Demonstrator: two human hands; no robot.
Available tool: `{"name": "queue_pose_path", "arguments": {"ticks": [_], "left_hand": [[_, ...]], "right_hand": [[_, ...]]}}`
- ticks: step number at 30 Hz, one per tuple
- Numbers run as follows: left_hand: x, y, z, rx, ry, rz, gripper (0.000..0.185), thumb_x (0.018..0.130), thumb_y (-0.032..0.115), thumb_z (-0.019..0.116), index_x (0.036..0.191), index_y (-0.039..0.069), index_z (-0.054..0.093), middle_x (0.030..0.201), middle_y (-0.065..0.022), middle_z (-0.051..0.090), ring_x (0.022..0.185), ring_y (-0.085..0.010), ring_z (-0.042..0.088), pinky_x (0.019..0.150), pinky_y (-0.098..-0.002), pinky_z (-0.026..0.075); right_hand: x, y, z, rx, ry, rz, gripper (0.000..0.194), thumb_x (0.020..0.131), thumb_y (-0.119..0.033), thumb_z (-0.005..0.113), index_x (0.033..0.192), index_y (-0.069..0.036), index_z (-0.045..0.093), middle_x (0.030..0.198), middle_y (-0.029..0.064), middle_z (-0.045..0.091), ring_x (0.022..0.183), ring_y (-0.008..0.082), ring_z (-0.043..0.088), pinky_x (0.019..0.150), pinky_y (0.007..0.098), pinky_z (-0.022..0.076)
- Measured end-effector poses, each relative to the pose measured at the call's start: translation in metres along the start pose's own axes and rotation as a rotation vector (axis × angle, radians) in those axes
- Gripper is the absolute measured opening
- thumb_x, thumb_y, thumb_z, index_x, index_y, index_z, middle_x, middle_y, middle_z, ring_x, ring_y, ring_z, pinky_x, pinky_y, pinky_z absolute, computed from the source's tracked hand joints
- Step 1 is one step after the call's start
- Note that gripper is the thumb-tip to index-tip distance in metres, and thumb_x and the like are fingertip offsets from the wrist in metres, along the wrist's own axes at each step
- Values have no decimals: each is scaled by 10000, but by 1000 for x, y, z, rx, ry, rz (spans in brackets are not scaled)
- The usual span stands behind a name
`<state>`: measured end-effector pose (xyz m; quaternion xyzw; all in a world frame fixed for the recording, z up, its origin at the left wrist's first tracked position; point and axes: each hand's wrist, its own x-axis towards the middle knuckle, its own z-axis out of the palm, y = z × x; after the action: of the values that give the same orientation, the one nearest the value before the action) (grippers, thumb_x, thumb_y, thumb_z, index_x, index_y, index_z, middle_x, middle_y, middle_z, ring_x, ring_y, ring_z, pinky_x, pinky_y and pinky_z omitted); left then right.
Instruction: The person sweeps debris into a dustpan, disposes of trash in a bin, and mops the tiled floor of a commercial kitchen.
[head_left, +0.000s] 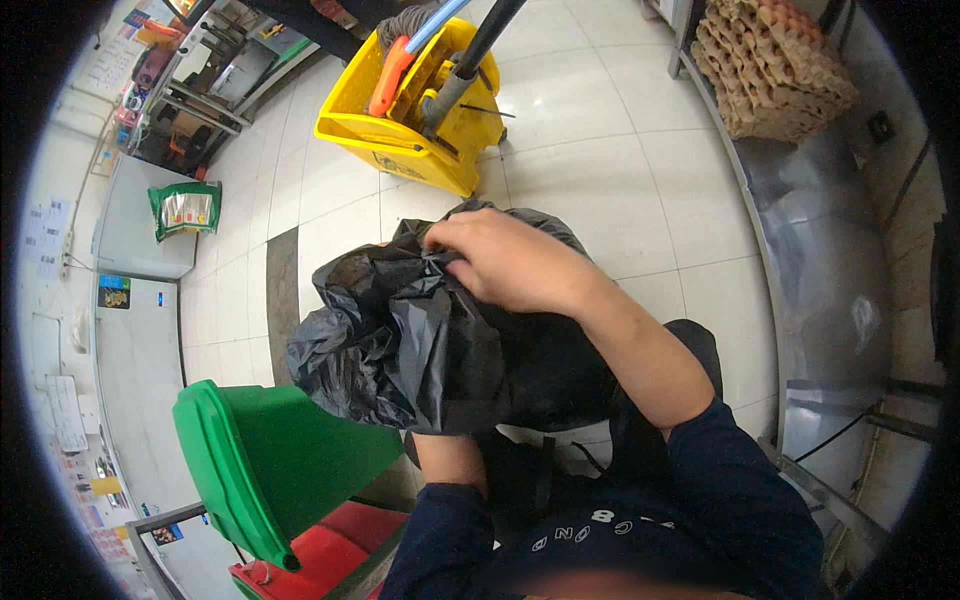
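Observation:
A crumpled black plastic bag (420, 322) bulges in front of me, above the tiled floor. My right hand (491, 259) pinches its gathered top, thumb and fingers closed on the plastic. From below, my left forearm (450, 459) runs up behind the bag, which covers nearly all of my left hand. What that hand grips cannot be made out. Left of the bag stands a green wheeled bin (300, 442), close to its lower edge.
Ahead is a yellow mop bucket (420, 150) with a mop and handles in it. A red bin (330, 547) sits low on the left, near white chest freezers (139, 337). Stacked egg trays (765, 82) rest on the metal counter (832, 247) at right.

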<state>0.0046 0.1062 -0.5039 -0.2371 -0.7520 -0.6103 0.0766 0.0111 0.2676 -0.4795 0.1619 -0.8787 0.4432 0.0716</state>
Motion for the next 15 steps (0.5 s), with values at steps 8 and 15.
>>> {"name": "queue_pose_path", "arguments": {"ticks": [8,15], "left_hand": [[5,-11,-1,-149,57,-82,409,931,440,470,1002,51,574,884,-61,608,781,-212,540,855,-370,362],[-1,-2,-6,-181,55,-127,414,929,456,460,989,60,568,862,-54,592,758,-204,526,828,-360,357]], "right_hand": [[-14,6,-45,129,51,168,200,823,-146,602,921,25,635,781,200,642,740,359,613,691,370,485],[1,-5,-3,-22,-20,115,187,833,-194,578,885,-37,666,812,196,634,807,364,608,725,424,480]]}}
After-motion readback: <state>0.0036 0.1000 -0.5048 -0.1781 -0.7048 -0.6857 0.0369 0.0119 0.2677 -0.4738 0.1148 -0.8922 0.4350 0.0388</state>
